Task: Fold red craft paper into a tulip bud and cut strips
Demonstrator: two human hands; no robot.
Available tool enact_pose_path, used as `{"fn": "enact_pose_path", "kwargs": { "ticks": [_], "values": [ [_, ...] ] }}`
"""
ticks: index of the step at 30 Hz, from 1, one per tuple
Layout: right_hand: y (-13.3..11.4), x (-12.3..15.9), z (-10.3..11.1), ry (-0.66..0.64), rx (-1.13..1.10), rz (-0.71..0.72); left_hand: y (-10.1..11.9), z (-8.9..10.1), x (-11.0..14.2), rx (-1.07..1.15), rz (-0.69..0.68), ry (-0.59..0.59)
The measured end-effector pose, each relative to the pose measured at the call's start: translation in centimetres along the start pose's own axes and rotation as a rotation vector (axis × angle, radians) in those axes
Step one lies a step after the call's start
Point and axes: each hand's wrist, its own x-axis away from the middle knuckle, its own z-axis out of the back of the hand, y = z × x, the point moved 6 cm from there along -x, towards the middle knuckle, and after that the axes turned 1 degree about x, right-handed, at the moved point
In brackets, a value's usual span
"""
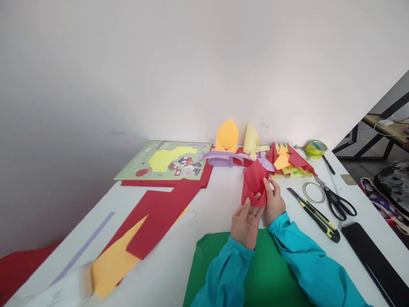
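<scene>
Hands: left hand (244, 224) gripping the lower edge of the red paper between thumb and fingers; right hand (275, 202) pinching its right edge.
Red paper (255, 175): folded into a pocket, point upward, held beyond the far edge of the green mat (265, 273); whether it touches the desk (166, 277) cannot be told.
Behind the paper: orange cone (227, 134), yellow cone (251, 138) and curled purple strips (219, 161), near the wall (191, 72).
Right of the cones: pile of folded paper (287, 162), with a tape roll (315, 149) beyond.
Right of the hands: cutter knife (315, 215), scissors (334, 201) and black case (370, 256), lying flat.
Left of the hands: red sheets (169, 215) overlapping an orange sheet (116, 260); printed pack (150, 166) farther back on more red sheets.
</scene>
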Motion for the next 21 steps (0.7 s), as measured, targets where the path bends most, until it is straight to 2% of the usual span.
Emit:
{"fn": "enact_pose_path", "kwargs": {
  "ticks": [5, 8, 12, 16, 21],
  "values": [
    [-0.9, -0.1, 0.5, 0.124, 0.090, 0.084, 0.3, -0.1, 0.1, -0.006, -0.049, 0.024],
    [-2.2, 0.3, 1.2, 0.238, 0.127, 0.153, 0.7, -0.4, 0.3, -0.035, -0.118, 0.030],
    [-4.2, 1.3, 2.1, 0.294, 0.119, 0.217, 1.4, -0.4, 0.7, -0.072, -0.214, 0.042],
    [-6.1, 2.5, 2.6, 0.289, 0.121, 0.283, 2.3, 0.6, 0.9, -0.068, -0.286, 0.187],
    [-7.9, 3.4, 3.4, 0.310, 0.080, 0.395, 3.3, 2.2, 0.5, -0.133, -0.278, 0.392]
  ]
}}
